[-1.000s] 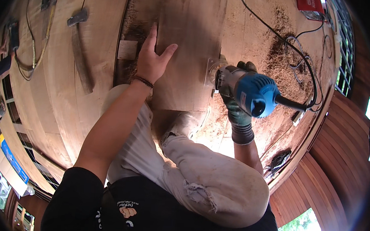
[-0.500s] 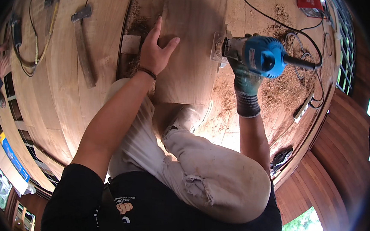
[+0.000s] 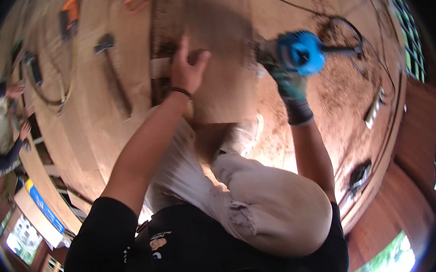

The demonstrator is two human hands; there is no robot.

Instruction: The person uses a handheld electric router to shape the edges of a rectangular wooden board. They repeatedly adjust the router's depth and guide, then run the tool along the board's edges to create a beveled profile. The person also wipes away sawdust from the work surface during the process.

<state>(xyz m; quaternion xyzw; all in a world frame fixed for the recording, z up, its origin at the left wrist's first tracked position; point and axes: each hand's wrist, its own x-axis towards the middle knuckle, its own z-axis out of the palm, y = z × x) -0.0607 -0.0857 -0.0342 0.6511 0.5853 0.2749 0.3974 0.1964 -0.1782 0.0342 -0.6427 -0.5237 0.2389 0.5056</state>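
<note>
A wooden board (image 3: 221, 96) lies lengthwise in front of me, its near end by my shoe. My bare left hand (image 3: 187, 72) rests on its left side with thumb and fingers spread, holding nothing. In my right hand (image 3: 288, 85), in a dark green and grey knitted glove, is a blue corded trim router (image 3: 300, 52). The router lies on its side, its base against the board's right edge. Its motor end points right, and the cutter cannot be made out. The body of the tool partly hides my right fingers.
Left of the board lies a hammer (image 3: 113, 75); farther left is an orange-and-black tool (image 3: 71, 12) with a yellowish cord. Sawdust (image 3: 326, 103) covers the floor on the right, near a power strip (image 3: 374, 107). A co-worker's hands (image 3: 15, 90) show at far left.
My view has turned, so the hammer and floor appear shifted right and down, and more of the co-worker shows. Both hands keep their places at the board, the router still at its right edge.
</note>
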